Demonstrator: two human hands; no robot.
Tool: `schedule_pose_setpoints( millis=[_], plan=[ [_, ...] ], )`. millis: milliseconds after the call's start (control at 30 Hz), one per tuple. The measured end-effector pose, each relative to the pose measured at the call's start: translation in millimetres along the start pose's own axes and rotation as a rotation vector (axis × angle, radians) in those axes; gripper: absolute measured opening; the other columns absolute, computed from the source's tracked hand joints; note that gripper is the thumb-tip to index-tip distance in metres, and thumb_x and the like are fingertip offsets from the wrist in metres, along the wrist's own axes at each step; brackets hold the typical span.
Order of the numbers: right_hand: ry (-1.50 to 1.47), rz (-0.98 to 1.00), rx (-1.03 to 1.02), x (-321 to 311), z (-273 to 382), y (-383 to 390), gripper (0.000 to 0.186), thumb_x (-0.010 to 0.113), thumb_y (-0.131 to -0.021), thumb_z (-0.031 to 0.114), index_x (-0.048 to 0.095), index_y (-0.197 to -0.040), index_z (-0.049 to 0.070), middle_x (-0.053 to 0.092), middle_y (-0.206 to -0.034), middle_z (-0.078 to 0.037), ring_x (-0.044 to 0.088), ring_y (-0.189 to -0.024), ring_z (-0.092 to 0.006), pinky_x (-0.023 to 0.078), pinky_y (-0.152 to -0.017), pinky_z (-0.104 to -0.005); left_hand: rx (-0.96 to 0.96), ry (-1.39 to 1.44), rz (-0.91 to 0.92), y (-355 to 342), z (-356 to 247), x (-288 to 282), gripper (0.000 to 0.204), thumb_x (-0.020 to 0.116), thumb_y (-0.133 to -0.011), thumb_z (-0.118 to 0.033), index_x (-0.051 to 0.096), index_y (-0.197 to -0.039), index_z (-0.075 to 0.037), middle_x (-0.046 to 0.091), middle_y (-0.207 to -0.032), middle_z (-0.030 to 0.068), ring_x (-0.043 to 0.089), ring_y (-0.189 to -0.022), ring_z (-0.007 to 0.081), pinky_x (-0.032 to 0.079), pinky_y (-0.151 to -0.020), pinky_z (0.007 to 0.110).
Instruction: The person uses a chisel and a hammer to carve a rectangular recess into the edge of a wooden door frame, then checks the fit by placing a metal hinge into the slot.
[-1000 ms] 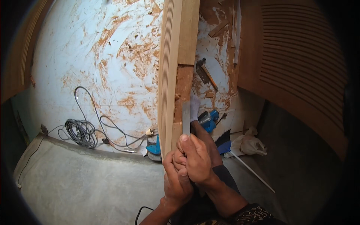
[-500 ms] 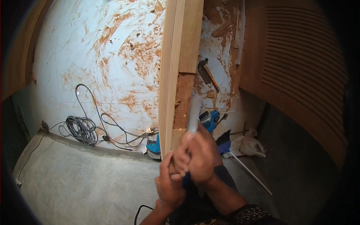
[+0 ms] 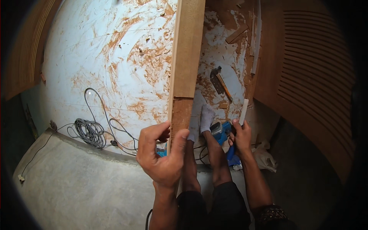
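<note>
A long wooden door panel [image 3: 187, 53] stands on edge in front of me, with a rough, shallow recess [image 3: 181, 111] cut into its narrow top face. My left hand [image 3: 161, 153] straddles this edge at the recess's near end, fingers curled on the left side and thumb on the right. Off to the right, my right hand [image 3: 242, 140] is closed round a chisel [image 3: 244, 110]. Its pale flat blade points away from me; the grip is mostly hidden in my fingers.
A hammer [image 3: 223, 86] lies beside a dark metal plate [image 3: 216, 83] among wood shavings. A blue power tool [image 3: 220, 133] sits by my feet. Coiled grey cable [image 3: 89, 133] lies at left. Grooved wooden panels [image 3: 314, 57] stand at right and far left. A whitish bag [image 3: 266, 159] lies behind my right forearm.
My hands were together at the near end of the panel, with the chisel raised. They have parted: the right moved right with the chisel, the left went onto the panel's edge.
</note>
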State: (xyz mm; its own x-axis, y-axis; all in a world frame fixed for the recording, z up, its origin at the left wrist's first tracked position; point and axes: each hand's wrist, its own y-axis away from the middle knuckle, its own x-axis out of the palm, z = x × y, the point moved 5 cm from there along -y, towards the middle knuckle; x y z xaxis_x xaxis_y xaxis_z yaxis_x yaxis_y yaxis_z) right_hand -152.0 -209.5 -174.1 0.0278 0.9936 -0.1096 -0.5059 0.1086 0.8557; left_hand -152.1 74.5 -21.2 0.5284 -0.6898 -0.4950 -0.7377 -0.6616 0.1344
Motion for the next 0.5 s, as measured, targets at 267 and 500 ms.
schedule_pose_setpoints(
  millis=[267,500],
  plan=[
    [0.591,-0.12,-0.465,-23.3,-66.9,-161.8,0.035,0.072,-0.093,0.022,0.06,-0.119,0.003,0.065,-0.082,-0.01,0.063,-0.074,-0.0226,0.054,-0.074,-0.0427,-0.003,0.053,-0.172,-6.5,2.6,8.3,0.013,0.059,-0.107,-0.011,0.062,-0.1,-0.001,0.064,-0.089,0.0043,0.057,-0.083,0.0111,0.048,-0.078,0.025],
    [0.983,-0.165,-0.613,-1.0,-96.0,-316.1,0.034,0.075,-0.089,0.019,0.062,-0.118,0.006,0.064,-0.109,-0.023,0.067,-0.096,-0.0468,0.053,-0.084,-0.0539,0.033,-0.313,-0.106,14.4,19.3,-2.7,0.041,0.049,-0.111,-0.039,0.057,-0.122,0.0,0.063,-0.103,0.0046,0.059,-0.091,0.0098,0.048,-0.078,0.023]
  ],
)
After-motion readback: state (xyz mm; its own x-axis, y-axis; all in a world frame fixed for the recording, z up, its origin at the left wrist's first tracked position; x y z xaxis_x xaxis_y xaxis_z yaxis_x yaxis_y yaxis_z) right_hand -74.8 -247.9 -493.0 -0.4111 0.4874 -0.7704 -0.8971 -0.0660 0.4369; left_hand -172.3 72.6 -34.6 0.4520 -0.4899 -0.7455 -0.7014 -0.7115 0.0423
